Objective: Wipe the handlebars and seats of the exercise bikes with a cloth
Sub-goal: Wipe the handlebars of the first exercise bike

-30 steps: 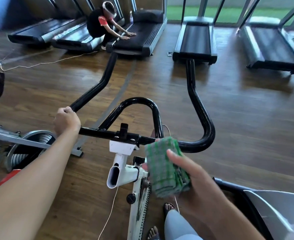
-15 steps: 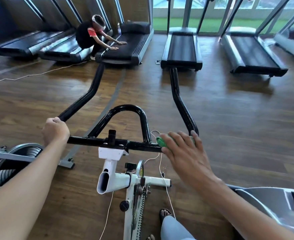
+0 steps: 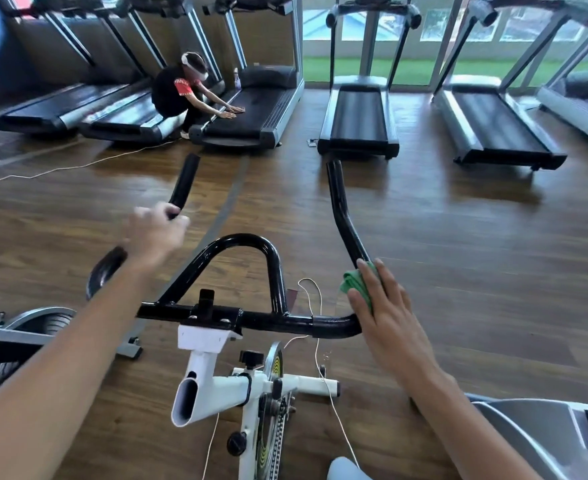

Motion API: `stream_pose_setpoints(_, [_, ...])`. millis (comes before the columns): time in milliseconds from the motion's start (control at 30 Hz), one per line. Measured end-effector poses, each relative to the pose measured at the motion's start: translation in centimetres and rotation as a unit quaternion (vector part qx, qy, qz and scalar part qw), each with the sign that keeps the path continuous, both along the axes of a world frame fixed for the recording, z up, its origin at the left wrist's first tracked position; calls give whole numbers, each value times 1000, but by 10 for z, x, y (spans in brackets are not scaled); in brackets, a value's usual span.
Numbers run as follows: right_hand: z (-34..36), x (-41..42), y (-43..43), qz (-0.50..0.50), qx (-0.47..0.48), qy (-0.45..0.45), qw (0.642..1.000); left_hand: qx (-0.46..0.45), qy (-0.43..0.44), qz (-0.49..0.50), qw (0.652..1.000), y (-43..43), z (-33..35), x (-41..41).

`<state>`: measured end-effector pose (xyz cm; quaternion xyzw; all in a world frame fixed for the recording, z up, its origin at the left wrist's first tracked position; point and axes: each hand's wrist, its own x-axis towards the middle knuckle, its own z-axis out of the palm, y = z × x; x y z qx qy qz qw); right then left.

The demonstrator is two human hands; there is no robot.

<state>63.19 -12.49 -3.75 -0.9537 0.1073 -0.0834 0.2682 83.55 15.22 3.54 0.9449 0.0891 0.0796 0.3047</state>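
Observation:
The white spin bike (image 3: 216, 375) stands right in front of me with black handlebars (image 3: 251, 320). My left hand (image 3: 157, 230), blurred, grips the left forward arm of the handlebars partway up. My right hand (image 3: 386, 306) lies with fairly straight fingers over a folded green cloth (image 3: 353, 284), pressing it onto the right bend where the crossbar turns into the right arm. Most of the cloth is hidden under my palm. The bike's seat is out of view.
A second bike (image 3: 25, 327) stands at the left, and a grey machine housing (image 3: 545, 434) sits at the lower right. Several treadmills (image 3: 358, 116) line the far wall, where another person (image 3: 178, 91) crouches over one. Thin cables (image 3: 316, 341) trail on the wooden floor.
My right hand brought the cloth down onto the crossbar and slid it right to the bend. My left hand moved from the left corner forward along the left arm.

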Motion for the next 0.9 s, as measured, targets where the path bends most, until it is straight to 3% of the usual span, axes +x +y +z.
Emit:
stream_pose_setpoints(133, [9, 43, -26, -21, 62, 66, 996, 18, 129, -127, 983, -61, -14, -5])
stream_pose_setpoints(233, [10, 76, -43, -40, 129, 98, 986, 25, 150, -160, 975, -95, -36, -7])
stream_pose_setpoints(300, [14, 82, -42, -59, 136, 114, 982, 91, 145, -144, 975, -111, -46, -9])
stream_pose_setpoints(433, [15, 62, -24, -52, 31, 132, 989, 183, 124, -85, 972, -130, -65, -6])
stream_pose_setpoints(667, [20, 139, -36, -24, -9, 137, 990, 191, 85, -27, 977, -149, -80, -4])
stream_pose_setpoints(767, [20, 182, -43, -25, 23, 113, 993, 190, 82, -15, 978, -151, -79, -2])
stream_pose_setpoints(900, [27, 239, -54, -36, 145, 18, 989, 180, 78, -11, 981, -154, -75, -4])
